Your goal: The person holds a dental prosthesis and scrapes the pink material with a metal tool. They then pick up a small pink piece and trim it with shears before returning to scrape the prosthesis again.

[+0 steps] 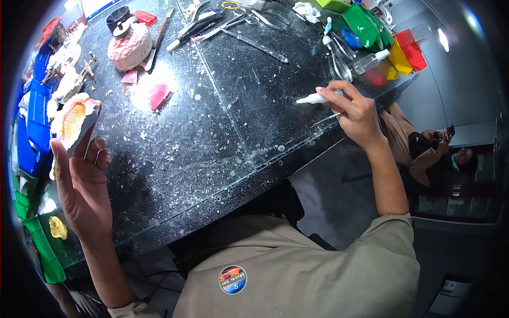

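Observation:
My left hand [85, 180] is raised at the left, its fingers wrapped round the underside of a white plaster cast [82, 130] with an orange and pink inner surface. At the right, above the table's front edge, my right hand [352, 108] pinches a small white tube [317, 98] whose narrow tip points left. A thin metal instrument [327, 120] also sticks out from under the fingers of this hand. On the lit tabletop between the hands lies a pink piece [158, 96], nearer to the cast.
A pink and white model [130, 47] stands at the upper left. Metal tools [254, 46] lie at the back. Green [366, 26], yellow and red bins and a clear bottle [371, 62] are at the right. Blue bins [37, 122] line the left. A seated person [435, 151] is beyond the table.

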A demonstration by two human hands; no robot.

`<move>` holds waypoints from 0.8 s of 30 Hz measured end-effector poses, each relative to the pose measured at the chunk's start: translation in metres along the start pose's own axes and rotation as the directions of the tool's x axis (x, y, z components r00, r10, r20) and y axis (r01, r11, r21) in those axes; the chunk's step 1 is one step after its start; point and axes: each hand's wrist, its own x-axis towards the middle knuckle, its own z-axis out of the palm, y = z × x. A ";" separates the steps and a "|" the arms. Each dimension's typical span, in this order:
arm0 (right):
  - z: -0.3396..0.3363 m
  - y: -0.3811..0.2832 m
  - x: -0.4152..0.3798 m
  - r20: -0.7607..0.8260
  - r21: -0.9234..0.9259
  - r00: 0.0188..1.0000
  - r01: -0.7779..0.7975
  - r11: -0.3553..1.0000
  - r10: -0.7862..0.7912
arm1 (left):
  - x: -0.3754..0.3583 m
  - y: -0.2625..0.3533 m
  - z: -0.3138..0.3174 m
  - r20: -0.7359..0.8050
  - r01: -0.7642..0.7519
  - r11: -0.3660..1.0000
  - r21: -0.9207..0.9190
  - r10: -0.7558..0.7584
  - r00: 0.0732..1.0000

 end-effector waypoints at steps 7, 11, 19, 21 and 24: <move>-0.002 0.003 -0.001 0.036 -0.097 0.998 0.051 0.994 -0.047 | 0.002 0.001 0.001 0.025 0.026 0.999 -0.022 -0.025 0.999; -0.005 0.002 0.000 0.057 -0.105 0.997 0.063 0.992 -0.057 | 0.002 0.002 -0.002 0.031 0.030 0.999 -0.040 -0.029 0.999; -0.006 0.003 0.011 -0.168 0.103 0.985 0.049 0.993 -0.032 | 0.000 0.000 -0.004 -0.009 0.011 1.000 -0.029 -0.011 1.000; -0.011 0.001 0.016 -0.203 0.154 0.978 -0.017 0.988 0.048 | -0.001 -0.001 -0.003 -0.029 0.013 1.000 -0.024 -0.014 0.999; -0.016 -0.003 0.023 -0.188 0.213 0.963 -0.149 0.965 0.191 | -0.001 0.002 0.003 0.004 0.037 0.999 -0.008 -0.037 0.999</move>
